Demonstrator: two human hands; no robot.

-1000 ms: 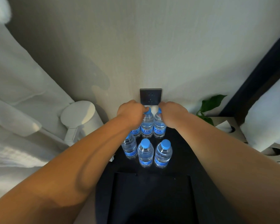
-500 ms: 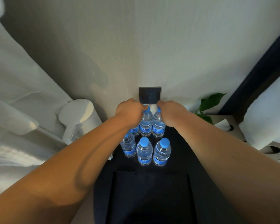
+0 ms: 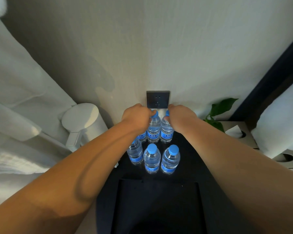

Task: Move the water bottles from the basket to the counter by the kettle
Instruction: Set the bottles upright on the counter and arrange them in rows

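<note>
**Six bottles by the kettle, the last two in your grip**

Your left hand (image 3: 137, 116) pinches the blue cap of the back-middle bottle (image 3: 153, 129). Your right hand (image 3: 182, 116) is curled over the cap of the back-right bottle (image 3: 167, 132). The hands are close together but not touching, each on its own bottle, just below the wall socket (image 3: 158, 98). Both bottles are upright, and their bases look to be down on the dark counter (image 3: 196, 166).

A third back-row bottle (image 3: 142, 137) is mostly hidden behind your left wrist; only its label shows. In front of it stand the front-left bottle (image 3: 134, 153), the front-middle bottle (image 3: 152, 160) and the front-right bottle (image 3: 170, 158), all upright and just beside one another. The whole group of six stands near the white kettle (image 3: 85, 122), on its right.

By my reading you are near the end: four bottles are set down and free, and the two in your fingers only need letting go. The dark rectangular recess (image 3: 159, 200) nearest you may be the basket. It is too dark to tell whether any bottle lies in it (no blue cap shows there). If it is empty, releasing these two finishes the job; if not, more trips remain.
</note>
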